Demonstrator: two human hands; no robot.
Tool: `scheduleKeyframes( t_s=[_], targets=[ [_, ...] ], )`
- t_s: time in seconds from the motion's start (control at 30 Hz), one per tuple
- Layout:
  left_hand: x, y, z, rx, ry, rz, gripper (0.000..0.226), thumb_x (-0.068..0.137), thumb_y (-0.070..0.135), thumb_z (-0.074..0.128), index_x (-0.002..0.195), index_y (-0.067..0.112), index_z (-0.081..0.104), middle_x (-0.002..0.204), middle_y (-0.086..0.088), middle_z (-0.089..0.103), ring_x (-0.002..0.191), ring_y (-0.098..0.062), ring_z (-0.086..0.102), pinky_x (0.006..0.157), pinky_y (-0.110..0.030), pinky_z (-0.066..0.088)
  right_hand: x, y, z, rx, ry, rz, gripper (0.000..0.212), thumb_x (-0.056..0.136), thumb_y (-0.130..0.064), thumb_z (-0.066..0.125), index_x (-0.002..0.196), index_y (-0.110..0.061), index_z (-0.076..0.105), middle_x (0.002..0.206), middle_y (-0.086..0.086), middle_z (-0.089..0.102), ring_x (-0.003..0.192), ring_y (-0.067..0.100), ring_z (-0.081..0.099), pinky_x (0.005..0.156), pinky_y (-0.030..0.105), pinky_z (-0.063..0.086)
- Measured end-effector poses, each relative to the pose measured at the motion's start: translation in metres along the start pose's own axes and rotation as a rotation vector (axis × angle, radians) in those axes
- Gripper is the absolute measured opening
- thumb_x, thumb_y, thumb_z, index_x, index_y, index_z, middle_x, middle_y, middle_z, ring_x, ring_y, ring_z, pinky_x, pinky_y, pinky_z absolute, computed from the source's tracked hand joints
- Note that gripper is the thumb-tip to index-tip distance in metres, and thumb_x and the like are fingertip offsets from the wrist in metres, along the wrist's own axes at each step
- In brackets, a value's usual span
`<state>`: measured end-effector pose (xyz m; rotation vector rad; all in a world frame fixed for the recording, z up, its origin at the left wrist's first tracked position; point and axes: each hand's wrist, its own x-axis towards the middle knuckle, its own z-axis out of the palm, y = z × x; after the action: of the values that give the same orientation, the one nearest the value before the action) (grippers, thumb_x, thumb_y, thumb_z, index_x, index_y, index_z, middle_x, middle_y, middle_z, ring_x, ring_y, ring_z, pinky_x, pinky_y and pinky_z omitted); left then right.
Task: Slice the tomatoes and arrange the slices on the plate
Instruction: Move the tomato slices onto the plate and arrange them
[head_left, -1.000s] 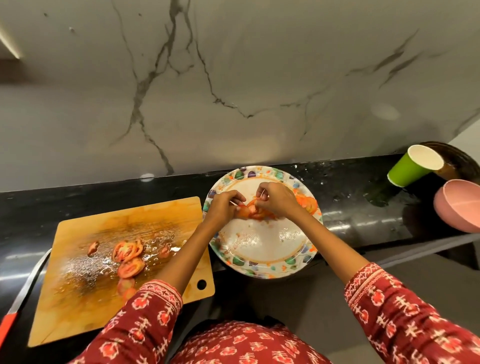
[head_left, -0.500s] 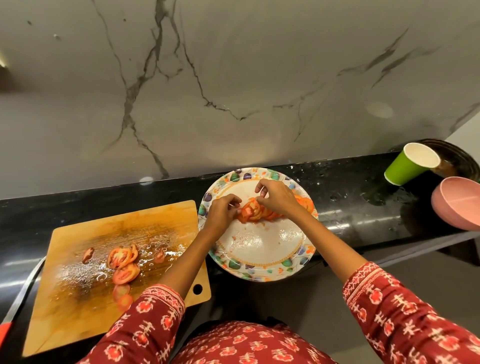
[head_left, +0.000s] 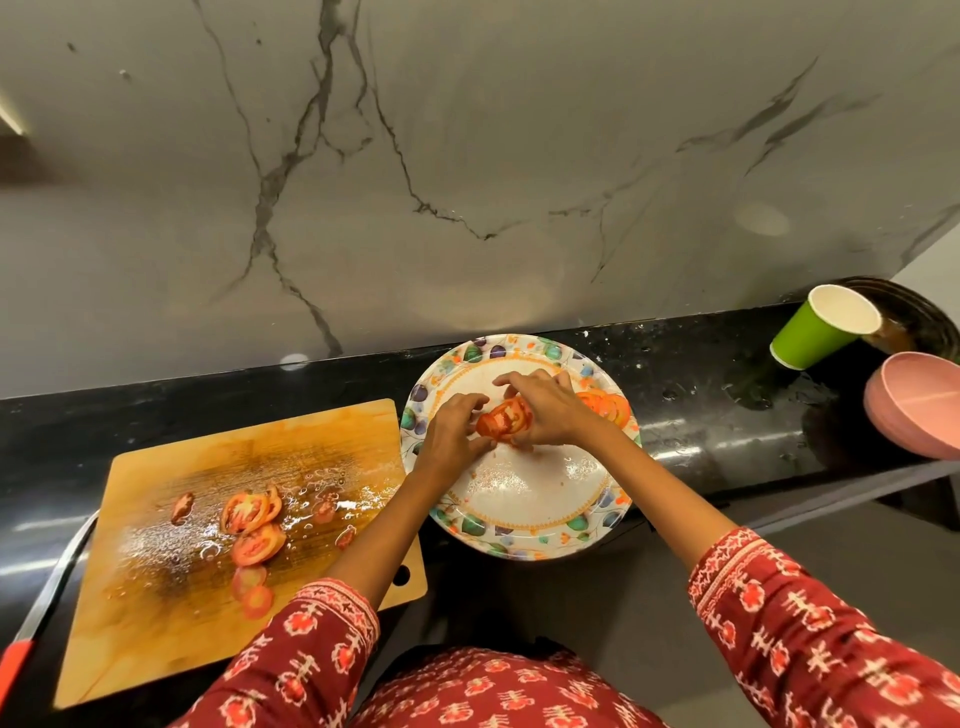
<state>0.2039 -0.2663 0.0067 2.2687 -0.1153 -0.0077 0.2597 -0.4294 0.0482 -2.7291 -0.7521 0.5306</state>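
Note:
A patterned plate (head_left: 524, 519) sits on the black counter. Both hands meet over its far half. My left hand (head_left: 451, 426) and my right hand (head_left: 549, 415) hold a small stack of tomato slices (head_left: 505, 421) between their fingers, just above the plate. More slices (head_left: 608, 405) lie on the plate's right side, partly hidden behind my right hand. On the wet wooden cutting board (head_left: 156, 623) to the left lie several more tomato slices (head_left: 253, 525) and small end pieces.
A knife with a red handle (head_left: 15, 660) lies at the board's left edge. A green paper cup (head_left: 821, 327) and a pink bowl (head_left: 914, 400) stand at the far right, before a dark round pan. A marble wall rises behind the counter.
Both hands have stayed over the plate, working the slices. The stack between them has turned, so that a cut face now shows. The camera shifted slightly.

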Motion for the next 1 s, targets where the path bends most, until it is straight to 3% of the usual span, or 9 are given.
scheduleKeyframes(
  t_s=[0.2, 0.47, 0.77, 0.9, 1.0],
  targets=[
    [-0.002, 0.003, 0.001, -0.022, 0.016, 0.02, 0.054, 0.076, 0.01, 0.072, 0.125, 0.005, 0.05, 0.123, -0.014, 0.052, 0.107, -0.021, 0.056, 0.086, -0.021, 0.047, -0.004, 0.002, 0.003, -0.058, 0.06, -0.033, 0.078, 0.075, -0.048, 0.071, 0.138, -0.025, 0.031, 0.128, 0.001, 0.053, 0.12, 0.02, 0.04, 0.095, 0.036, 0.025],
    [-0.008, -0.003, -0.008, -0.092, 0.011, -0.033, 0.06, 0.073, 0.002, 0.073, 0.128, 0.008, 0.049, 0.128, -0.011, 0.05, 0.108, -0.018, 0.054, 0.086, -0.02, 0.048, -0.011, 0.003, -0.001, 0.052, 0.082, 0.01, 0.087, 0.071, -0.046, 0.075, 0.141, -0.026, 0.027, 0.137, 0.002, 0.047, 0.128, 0.021, 0.035, 0.099, 0.038, 0.024],
    [-0.042, -0.024, -0.046, -0.062, 0.171, -0.066, 0.045, 0.08, 0.001, 0.067, 0.122, 0.01, 0.054, 0.117, -0.007, 0.056, 0.103, -0.016, 0.056, 0.082, -0.021, 0.051, -0.015, -0.031, 0.02, 0.122, 0.393, 0.081, 0.051, 0.084, -0.028, 0.064, 0.131, -0.018, 0.046, 0.132, 0.004, 0.052, 0.123, 0.024, 0.042, 0.098, 0.041, 0.032],
    [-0.076, -0.044, -0.076, -0.039, 0.254, -0.095, 0.038, 0.084, 0.003, 0.062, 0.12, 0.008, 0.055, 0.117, -0.007, 0.057, 0.103, -0.013, 0.055, 0.075, -0.015, 0.048, -0.011, -0.07, 0.033, 0.143, 0.401, -0.023, 0.041, 0.086, -0.021, 0.062, 0.125, -0.013, 0.051, 0.124, 0.006, 0.057, 0.116, 0.024, 0.047, 0.096, 0.04, 0.037],
    [-0.105, -0.064, -0.099, -0.042, 0.318, -0.113, 0.038, 0.084, 0.004, 0.063, 0.12, 0.009, 0.055, 0.116, -0.008, 0.058, 0.104, -0.017, 0.056, 0.085, -0.027, 0.051, -0.007, -0.1, 0.048, 0.146, 0.395, -0.1, 0.035, 0.087, -0.019, 0.061, 0.12, -0.009, 0.054, 0.119, 0.009, 0.06, 0.111, 0.026, 0.051, 0.093, 0.04, 0.042]
  ],
)
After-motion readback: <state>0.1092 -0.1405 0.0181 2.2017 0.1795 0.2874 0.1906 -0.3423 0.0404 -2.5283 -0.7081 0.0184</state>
